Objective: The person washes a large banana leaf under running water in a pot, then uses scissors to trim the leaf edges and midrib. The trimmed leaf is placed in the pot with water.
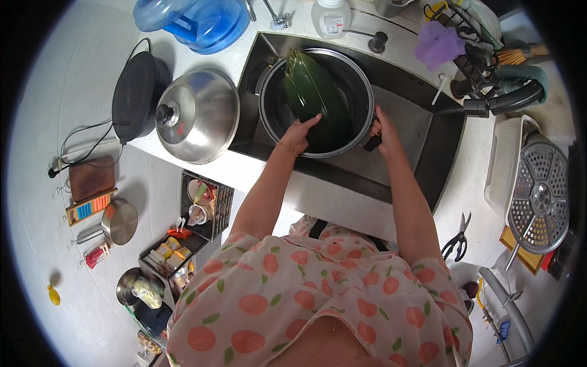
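Observation:
A deep stainless-steel pot [362, 78] stands in the dark sink [412, 133], towards its left side. Inside it leans a bundle of long, glossy green leaves [312, 85], its ragged end against the far rim. My left hand [298, 136] reaches over the near rim and grips the bundle's lower part. The thumb lies on top of the leaves, while most of the fingers are hidden. At the pot's right side, my right hand [384, 130] is closed around the black side handle [372, 143]. Another handle [259, 80] shows on the left.
Left of the sink are a domed steel lid [202, 114] and a black electric pan [135, 96]. Behind stand a blue water jug [211, 25], a faucet [278, 20] and a soap bottle [330, 20]. Scissors [457, 241], a white basket [502, 160] and a steamer plate [541, 197] are at right.

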Available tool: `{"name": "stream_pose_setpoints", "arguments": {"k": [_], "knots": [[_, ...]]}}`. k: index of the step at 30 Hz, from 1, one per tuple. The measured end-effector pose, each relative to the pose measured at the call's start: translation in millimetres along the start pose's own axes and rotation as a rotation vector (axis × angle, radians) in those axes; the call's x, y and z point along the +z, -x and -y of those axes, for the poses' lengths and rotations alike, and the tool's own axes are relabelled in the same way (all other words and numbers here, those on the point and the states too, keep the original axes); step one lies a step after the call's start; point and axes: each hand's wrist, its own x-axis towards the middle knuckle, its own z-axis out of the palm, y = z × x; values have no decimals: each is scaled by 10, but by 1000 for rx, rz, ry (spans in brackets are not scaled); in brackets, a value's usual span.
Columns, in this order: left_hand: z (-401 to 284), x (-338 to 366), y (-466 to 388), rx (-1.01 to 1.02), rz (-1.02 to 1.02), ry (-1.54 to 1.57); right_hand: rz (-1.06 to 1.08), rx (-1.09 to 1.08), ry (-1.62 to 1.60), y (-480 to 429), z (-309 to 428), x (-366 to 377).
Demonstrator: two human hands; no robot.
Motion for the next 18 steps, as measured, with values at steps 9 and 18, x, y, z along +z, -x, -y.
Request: {"name": "stream_pose_setpoints", "arguments": {"k": [9, 18], "knots": [[-183, -316, -729, -11, -347, -235, -161, -57, 258, -162, -121, -170], [-388, -359, -960, 149, -661, -1375, -305, -12, 667, 121, -272, -275]]}}
